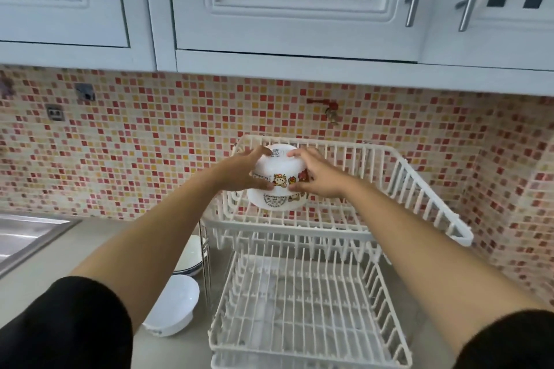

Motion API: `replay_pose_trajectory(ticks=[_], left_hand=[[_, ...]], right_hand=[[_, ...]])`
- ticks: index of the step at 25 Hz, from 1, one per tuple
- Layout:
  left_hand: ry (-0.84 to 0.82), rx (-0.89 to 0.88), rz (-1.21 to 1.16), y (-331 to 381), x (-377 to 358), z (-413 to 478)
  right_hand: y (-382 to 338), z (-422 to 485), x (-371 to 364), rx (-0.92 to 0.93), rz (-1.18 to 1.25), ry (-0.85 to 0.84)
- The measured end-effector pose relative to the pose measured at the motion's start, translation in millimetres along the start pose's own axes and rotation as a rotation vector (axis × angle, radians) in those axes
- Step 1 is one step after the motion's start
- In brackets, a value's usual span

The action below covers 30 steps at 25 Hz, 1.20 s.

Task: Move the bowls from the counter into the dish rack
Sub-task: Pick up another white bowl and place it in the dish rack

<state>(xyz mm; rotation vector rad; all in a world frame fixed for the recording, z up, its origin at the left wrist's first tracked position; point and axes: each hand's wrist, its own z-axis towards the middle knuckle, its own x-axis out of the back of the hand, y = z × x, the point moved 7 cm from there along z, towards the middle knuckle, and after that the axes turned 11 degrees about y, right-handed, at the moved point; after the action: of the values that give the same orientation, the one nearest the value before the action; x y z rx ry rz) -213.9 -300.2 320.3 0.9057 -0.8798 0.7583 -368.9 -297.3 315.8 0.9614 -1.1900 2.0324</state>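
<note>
**Over the rack's top tier: cartoon bowls held in both hands**

Above the white wire dish rack (302, 249), upper tier, left hand (239, 172) and right hand (317, 177) wrap curled fingers round upside-down glossy white cartoon bowls (277, 186), apparently two nested. Print's too blurry to read. Left of the rack, a blue-rimmed bowl (190, 260) and a plain white bowl (174, 305) sit on the smooth counter (36, 275).

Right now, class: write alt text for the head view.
Both hands, left and right, hold upside-down cartoon-printed bowls over the top tier of a white dish rack. Two more bowls sit on the counter beside the rack.
</note>
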Motion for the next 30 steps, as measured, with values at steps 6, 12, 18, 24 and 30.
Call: replay_pose_trajectory(ticks=[6, 12, 18, 24, 30], left_hand=[[-0.066, 0.041, 0.170, -4.4, -12.1, 2.5], [-0.018, -0.006, 0.191, 8.9, 2.4, -6.7], [0.319, 0.086, 0.180, -21.5, 85.3, -38.2], [0.402, 0.371, 0.237, -134.3, 138.3, -93.5], [0.249, 0.543, 0.299, -230.6, 111.6, -150.6]], right_hand=[[9.0, 8.2, -11.7, 0.005, -0.044, -0.064], [1.4, 2.4, -3.2, 0.013, -0.076, -0.106], [-89.2, 18.0, 11.3, 0.168, -0.048, 0.144], [-216.7, 48.1, -75.7, 0.191, -0.016, 0.097], [-233.9, 59.0, -202.6, -0.131, 0.031, -0.087]])
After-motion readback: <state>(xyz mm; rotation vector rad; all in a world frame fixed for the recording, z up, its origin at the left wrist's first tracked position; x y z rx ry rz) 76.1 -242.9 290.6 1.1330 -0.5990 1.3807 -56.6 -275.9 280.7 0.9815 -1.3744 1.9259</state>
